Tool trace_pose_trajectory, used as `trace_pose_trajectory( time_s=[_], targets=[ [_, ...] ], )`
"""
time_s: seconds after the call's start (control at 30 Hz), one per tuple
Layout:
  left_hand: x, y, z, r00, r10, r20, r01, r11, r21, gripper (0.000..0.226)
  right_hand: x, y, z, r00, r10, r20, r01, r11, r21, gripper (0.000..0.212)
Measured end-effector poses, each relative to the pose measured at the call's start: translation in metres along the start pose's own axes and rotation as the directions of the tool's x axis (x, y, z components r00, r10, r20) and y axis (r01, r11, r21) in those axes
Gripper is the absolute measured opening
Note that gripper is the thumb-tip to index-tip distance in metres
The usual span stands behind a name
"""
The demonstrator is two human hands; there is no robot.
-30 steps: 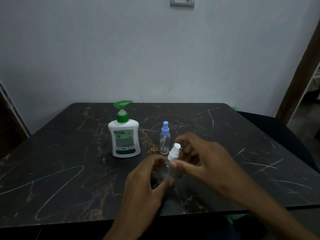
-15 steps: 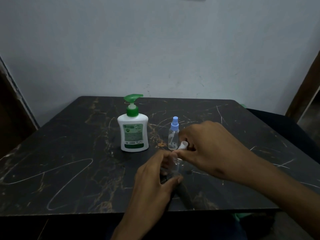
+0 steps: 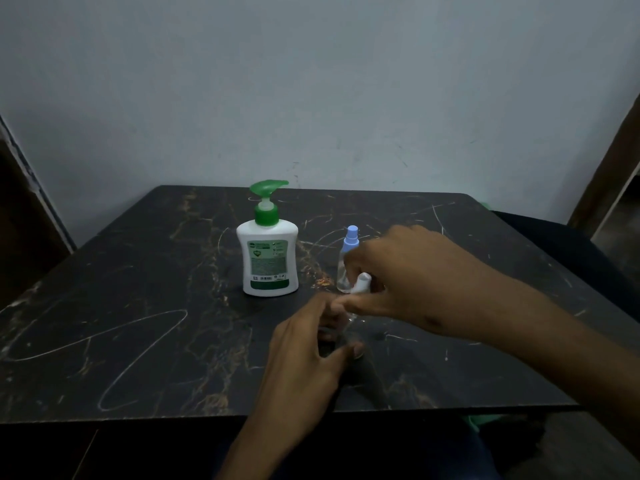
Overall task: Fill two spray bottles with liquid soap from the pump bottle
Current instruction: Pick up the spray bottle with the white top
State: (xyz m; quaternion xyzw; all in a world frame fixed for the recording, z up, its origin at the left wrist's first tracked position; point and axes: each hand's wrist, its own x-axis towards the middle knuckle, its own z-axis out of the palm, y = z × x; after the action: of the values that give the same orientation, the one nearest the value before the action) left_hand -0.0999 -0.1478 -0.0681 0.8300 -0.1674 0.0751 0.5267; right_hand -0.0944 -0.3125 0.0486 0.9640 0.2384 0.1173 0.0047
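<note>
A white pump bottle [image 3: 269, 258] with a green pump head stands on the black marble-patterned table [image 3: 138, 306]. To its right stands a small clear spray bottle with a blue cap [image 3: 348, 261], partly behind my right hand. My left hand [image 3: 308, 355] grips the clear body of a second spray bottle [image 3: 341, 336] near the table's front middle; that body is mostly hidden. My right hand [image 3: 405, 271] is curled over its white spray cap [image 3: 362, 283] and pinches it from above.
A pale wall rises behind the table. A dark chair [image 3: 561, 244] stands at the table's right side, with a doorway edge beyond it. The table's front edge [image 3: 173, 419] runs just below my left wrist.
The view shifted down and left. My right hand moved over the white cap and closed on it, where a second ago it only touched the bottle's side. My left hand kept its grip.
</note>
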Motion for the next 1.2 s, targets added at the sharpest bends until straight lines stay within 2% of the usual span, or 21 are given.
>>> trace_pose_trajectory(
  time_s=[0.07,0.17,0.27,0.33,0.47,0.53,0.6,0.67,0.8,0.87,0.97,1.1,1.2],
  targets=[
    [0.0,0.001,0.0,1.0,-0.005,0.006,0.005,1.0,-0.004,0.034,0.002,-0.001,0.0,1.0,-0.01,-0.002,0.01,1.0,-0.012,0.035],
    [0.002,0.0,0.001,1.0,0.004,0.004,-0.004,1.0,-0.007,0.034,0.004,0.002,-0.008,0.995,-0.065,0.072,0.062,0.997,0.037,0.016],
    [0.002,-0.001,0.001,1.0,0.017,0.01,-0.017,1.0,-0.001,0.034,0.004,0.007,-0.012,0.985,-0.12,0.122,0.11,0.99,0.086,0.034],
    [0.002,-0.002,0.001,1.0,0.019,0.009,-0.019,1.0,-0.005,0.033,0.003,0.01,-0.015,0.98,-0.147,0.135,0.133,0.986,0.106,0.035],
    [0.002,-0.001,0.001,1.0,0.022,-0.012,-0.022,1.0,-0.008,0.038,0.001,0.011,-0.021,0.97,-0.206,0.132,0.143,0.915,0.377,0.025],
    [0.001,-0.001,0.0,1.0,0.021,-0.013,-0.021,1.0,-0.015,0.043,0.003,0.011,-0.017,0.984,-0.165,0.07,0.136,0.943,0.304,0.005],
    [0.0,-0.001,0.0,1.0,0.025,-0.007,-0.026,1.0,-0.004,0.045,0.006,0.009,-0.008,0.995,-0.092,0.041,0.089,0.993,0.075,0.026],
    [0.001,-0.001,0.0,1.0,0.024,0.001,-0.024,1.0,-0.002,0.04,0.008,0.007,0.001,0.998,-0.056,0.04,0.058,0.997,-0.051,0.037],
    [0.002,-0.001,0.0,1.0,0.01,0.017,-0.01,1.0,-0.02,0.033,0.008,0.003,-0.007,0.992,-0.089,0.087,0.091,0.996,-0.019,0.012],
    [0.002,-0.002,0.0,1.0,0.008,0.023,-0.007,0.999,-0.038,0.032,0.006,0.004,-0.023,0.99,-0.089,0.106,0.087,0.996,0.018,0.019],
    [0.002,-0.002,0.001,1.0,0.021,0.019,-0.02,0.999,-0.029,0.032,0.0,0.01,-0.054,0.996,-0.082,0.029,0.079,0.992,0.098,0.03],
    [0.002,-0.005,0.002,0.999,0.039,-0.005,-0.039,0.999,-0.024,0.036,-0.02,0.032,-0.085,0.988,-0.04,-0.147,0.07,0.978,0.199,0.021],
    [0.001,-0.006,0.003,0.999,0.034,-0.02,-0.035,0.999,-0.023,0.039,-0.031,0.057,-0.083,0.954,0.098,-0.283,-0.004,0.948,0.317,0.018]
  ],
)
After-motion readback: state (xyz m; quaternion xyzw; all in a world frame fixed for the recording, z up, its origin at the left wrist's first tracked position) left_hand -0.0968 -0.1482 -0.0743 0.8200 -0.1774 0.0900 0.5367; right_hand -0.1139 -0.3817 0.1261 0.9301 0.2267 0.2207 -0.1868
